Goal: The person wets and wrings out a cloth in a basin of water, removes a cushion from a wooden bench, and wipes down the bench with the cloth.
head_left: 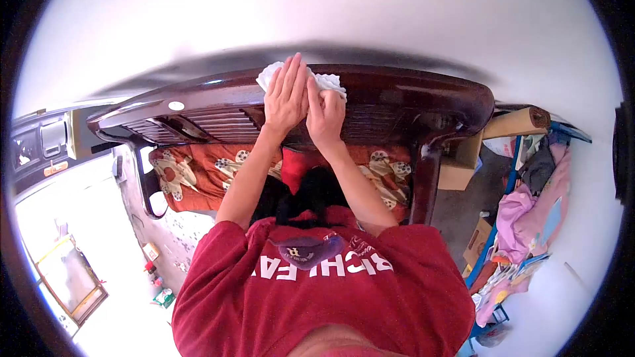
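Observation:
A crumpled white cloth lies on the top rail of a dark, glossy wooden backrest. My left hand rests flat on its left part, with fingers stretched out and close together. Right beside it, my right hand has its fingers curled on the right part of the cloth, pinching it against the rail. The two hands touch or nearly touch. Some of the cloth is hidden under them.
Below the backrest lie an orange patterned cover and a red cushion. At the right are cardboard boxes and a blue-framed rack with pink clothes. A white wall stands behind the backrest. Small items sit on the floor at left.

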### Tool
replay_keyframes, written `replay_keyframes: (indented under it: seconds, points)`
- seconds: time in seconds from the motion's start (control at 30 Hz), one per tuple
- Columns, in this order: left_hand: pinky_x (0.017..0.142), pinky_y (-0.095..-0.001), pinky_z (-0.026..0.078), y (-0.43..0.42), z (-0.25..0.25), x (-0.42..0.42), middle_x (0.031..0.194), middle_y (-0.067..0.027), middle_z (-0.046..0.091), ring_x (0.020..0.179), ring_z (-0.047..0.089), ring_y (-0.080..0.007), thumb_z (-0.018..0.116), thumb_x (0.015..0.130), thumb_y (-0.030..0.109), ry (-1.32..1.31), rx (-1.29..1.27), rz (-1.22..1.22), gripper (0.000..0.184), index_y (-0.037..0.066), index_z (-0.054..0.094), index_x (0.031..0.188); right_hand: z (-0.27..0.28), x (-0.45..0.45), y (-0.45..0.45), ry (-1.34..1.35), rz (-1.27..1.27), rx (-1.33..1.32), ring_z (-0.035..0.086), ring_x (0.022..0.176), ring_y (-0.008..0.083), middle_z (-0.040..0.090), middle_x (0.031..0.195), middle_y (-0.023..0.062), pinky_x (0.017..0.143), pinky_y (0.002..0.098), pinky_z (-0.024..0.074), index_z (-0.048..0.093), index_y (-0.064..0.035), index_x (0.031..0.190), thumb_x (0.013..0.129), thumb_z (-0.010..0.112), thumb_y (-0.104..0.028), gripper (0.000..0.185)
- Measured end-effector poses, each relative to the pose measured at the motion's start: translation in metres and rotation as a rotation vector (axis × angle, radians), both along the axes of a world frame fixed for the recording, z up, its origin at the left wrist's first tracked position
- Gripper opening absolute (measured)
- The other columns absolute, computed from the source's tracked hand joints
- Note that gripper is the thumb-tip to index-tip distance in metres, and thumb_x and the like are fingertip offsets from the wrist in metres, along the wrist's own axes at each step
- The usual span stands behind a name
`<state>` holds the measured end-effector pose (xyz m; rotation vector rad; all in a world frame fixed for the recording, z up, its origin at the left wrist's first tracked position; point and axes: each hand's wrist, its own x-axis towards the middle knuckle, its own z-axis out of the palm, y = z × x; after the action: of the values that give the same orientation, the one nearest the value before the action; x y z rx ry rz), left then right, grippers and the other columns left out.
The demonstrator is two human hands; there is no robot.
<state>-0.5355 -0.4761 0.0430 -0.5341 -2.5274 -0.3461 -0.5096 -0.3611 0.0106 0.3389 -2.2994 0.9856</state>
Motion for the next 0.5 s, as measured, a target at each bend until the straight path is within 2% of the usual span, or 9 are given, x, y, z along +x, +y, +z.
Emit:
replay_keyframes:
  seconds: [0.03, 0.17, 0.27, 0.33, 0.37, 0.4, 0.47, 0.5]
  points:
    - [0.105, -0.0421, 0.036, 0.002, -0.003, -0.002, 0.138, -0.0162, 0.049, 0.127, 0.048, -0.0299, 0.052, 0.091, 0.019, 0.024, -0.006, 0.015, 0.041, -0.002, 0.053, 0.127, -0.003, -0.002, 0.001, 0.015, 0.006, -0.011, 0.050, 0.068, 0.0261, 0.047, 0.076, 0.0078, 0.060, 0.0405, 0.0402, 0.054, -0.0076, 0.132, 0.088, 0.058, -0.008, 0.044]
    - [0.104, -0.0420, 0.037, 0.007, -0.008, -0.004, 0.137, -0.0155, 0.051, 0.125, 0.049, -0.0296, 0.053, 0.090, 0.017, 0.070, 0.002, 0.039, 0.039, -0.002, 0.054, 0.125, -0.005, 0.004, 0.006, -0.097, 0.079, -0.085, 0.050, 0.072, 0.0251, 0.049, 0.082, 0.0071, 0.064, 0.0408, 0.0399, 0.054, -0.0068, 0.132, 0.087, 0.059, -0.008, 0.046]
    - [0.103, -0.0426, 0.038, 0.006, -0.006, -0.005, 0.136, -0.0151, 0.052, 0.125, 0.050, -0.0297, 0.054, 0.089, 0.016, 0.058, 0.006, 0.015, 0.039, -0.002, 0.055, 0.124, -0.003, -0.006, 0.002, 0.024, 0.003, -0.020, 0.052, 0.069, 0.0268, 0.053, 0.080, 0.0094, 0.060, 0.0410, 0.0390, 0.055, -0.0076, 0.132, 0.088, 0.059, -0.008, 0.044]
    - [0.102, -0.0428, 0.039, 0.009, -0.006, -0.003, 0.135, -0.0150, 0.052, 0.124, 0.050, -0.0299, 0.054, 0.089, 0.016, 0.056, 0.024, 0.011, 0.038, -0.001, 0.056, 0.123, -0.002, -0.008, 0.003, 0.100, -0.006, -0.056, 0.052, 0.063, 0.0284, 0.054, 0.074, 0.0112, 0.056, 0.0410, 0.0374, 0.056, -0.0080, 0.130, 0.089, 0.058, -0.008, 0.041]
    - [0.102, -0.0426, 0.039, 0.010, -0.005, -0.001, 0.135, -0.0150, 0.053, 0.124, 0.050, -0.0299, 0.054, 0.089, 0.017, 0.037, 0.031, 0.022, 0.038, -0.001, 0.056, 0.123, -0.001, -0.009, 0.005, 0.078, 0.023, -0.065, 0.050, 0.057, 0.0291, 0.050, 0.066, 0.0114, 0.053, 0.0403, 0.0376, 0.055, -0.0078, 0.131, 0.090, 0.057, -0.008, 0.041]
    - [0.102, -0.0425, 0.039, 0.010, -0.005, -0.003, 0.134, -0.0149, 0.053, 0.124, 0.051, -0.0299, 0.053, 0.089, 0.017, 0.025, 0.038, 0.033, 0.038, -0.001, 0.056, 0.123, -0.001, -0.011, 0.005, 0.091, 0.021, -0.058, 0.050, 0.057, 0.0291, 0.050, 0.066, 0.0114, 0.053, 0.0403, 0.0376, 0.055, -0.0078, 0.131, 0.090, 0.057, -0.008, 0.041]
    - [0.103, -0.0444, 0.038, 0.012, -0.006, -0.002, 0.136, -0.0158, 0.052, 0.125, 0.049, -0.0319, 0.051, 0.091, 0.016, -0.001, 0.067, 0.016, 0.041, -0.003, 0.052, 0.128, -0.004, -0.003, 0.007, -0.031, 0.023, 0.014, 0.048, 0.073, 0.0212, 0.044, 0.081, 0.0046, 0.067, 0.0357, 0.0412, 0.059, -0.0040, 0.127, 0.080, 0.064, -0.003, 0.046]
    - [0.103, -0.0442, 0.038, 0.012, -0.006, -0.002, 0.136, -0.0156, 0.051, 0.126, 0.049, -0.0314, 0.052, 0.091, 0.016, 0.007, 0.064, 0.015, 0.041, -0.003, 0.053, 0.127, 0.000, -0.003, 0.009, 0.007, 0.002, 0.110, 0.048, 0.073, 0.0215, 0.044, 0.081, 0.0048, 0.067, 0.0357, 0.0414, 0.059, -0.0033, 0.127, 0.080, 0.064, -0.003, 0.047]
